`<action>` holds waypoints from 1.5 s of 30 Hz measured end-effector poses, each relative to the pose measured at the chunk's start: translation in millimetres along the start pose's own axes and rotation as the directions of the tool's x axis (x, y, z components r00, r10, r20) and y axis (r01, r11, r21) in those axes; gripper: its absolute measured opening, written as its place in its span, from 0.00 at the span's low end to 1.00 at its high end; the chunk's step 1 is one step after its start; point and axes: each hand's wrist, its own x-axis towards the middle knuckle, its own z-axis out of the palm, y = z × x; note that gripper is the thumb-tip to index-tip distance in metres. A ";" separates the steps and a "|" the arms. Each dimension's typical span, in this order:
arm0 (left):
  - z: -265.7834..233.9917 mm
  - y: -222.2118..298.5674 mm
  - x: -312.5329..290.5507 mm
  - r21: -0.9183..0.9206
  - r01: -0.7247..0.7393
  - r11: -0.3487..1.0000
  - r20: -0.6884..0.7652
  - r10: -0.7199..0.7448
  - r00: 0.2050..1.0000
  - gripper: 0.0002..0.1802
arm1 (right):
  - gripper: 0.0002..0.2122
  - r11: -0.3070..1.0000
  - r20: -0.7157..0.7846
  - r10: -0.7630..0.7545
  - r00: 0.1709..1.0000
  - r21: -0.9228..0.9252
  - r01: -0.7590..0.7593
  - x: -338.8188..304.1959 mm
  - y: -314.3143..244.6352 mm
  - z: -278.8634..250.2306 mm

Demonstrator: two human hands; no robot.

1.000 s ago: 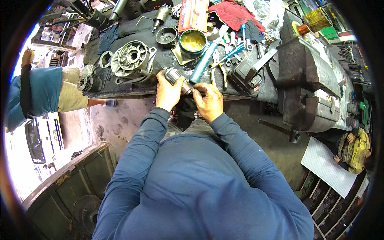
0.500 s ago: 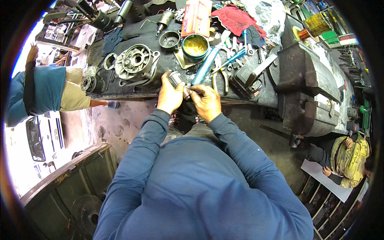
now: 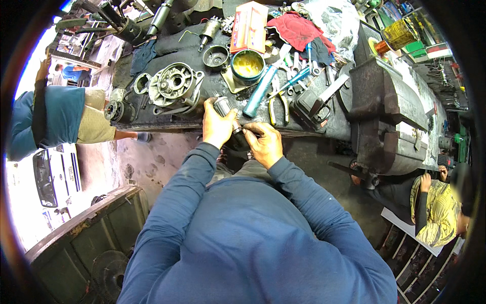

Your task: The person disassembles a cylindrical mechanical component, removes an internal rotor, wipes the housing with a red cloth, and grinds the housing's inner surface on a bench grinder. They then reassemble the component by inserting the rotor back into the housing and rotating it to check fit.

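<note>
My left hand [image 3: 216,124] is wrapped round a ribbed, silvery metal cylinder with a thin shaft end, which looks like a motor armature [image 3: 223,106]. It is tilted just off the bench's front edge. My right hand [image 3: 266,144] pinches at its lower end, thumb and fingers closed; whether a small piece is between the fingertips is hidden. Left of my hands sits a round metal motor housing [image 3: 176,82]. Beyond them stand an open tin of yellow grease [image 3: 247,65] and a small metal cup [image 3: 215,58]. A teal-handled tool [image 3: 259,95] lies nearest my right hand.
Pliers [image 3: 279,106], wrenches, a red cloth [image 3: 298,28] and a red-and-white box [image 3: 249,26] crowd the dark bench [image 3: 152,117]. A large vise [image 3: 390,114] stands at right. One person [image 3: 61,114] stands at left; another, in a yellow top [image 3: 438,210], is at right.
Both my hands have dropped slightly, the armature still held. My right fingers have shifted a little down along its lower end. The person at right has changed posture and raised a hand.
</note>
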 end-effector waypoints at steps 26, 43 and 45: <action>-65.2 132.5 -34.8 -0.824 0.008 0.567 0.151 0.206 0.967 0.33 | 0.11 0.857 -0.145 -0.486 0.862 -0.275 0.437 28.7 -142.4 -76.7; -115.8 120.4 -34.3 -0.916 -0.053 0.398 0.055 0.254 0.966 0.29 | 0.13 0.824 -0.105 -0.551 0.828 -0.230 0.518 31.3 -182.8 -45.7; -125.7 119.6 -33.2 -0.940 -0.033 0.341 0.060 0.260 0.964 0.29 | 0.13 0.822 -0.052 -0.538 0.841 -0.251 0.510 34.8 -191.0 -44.1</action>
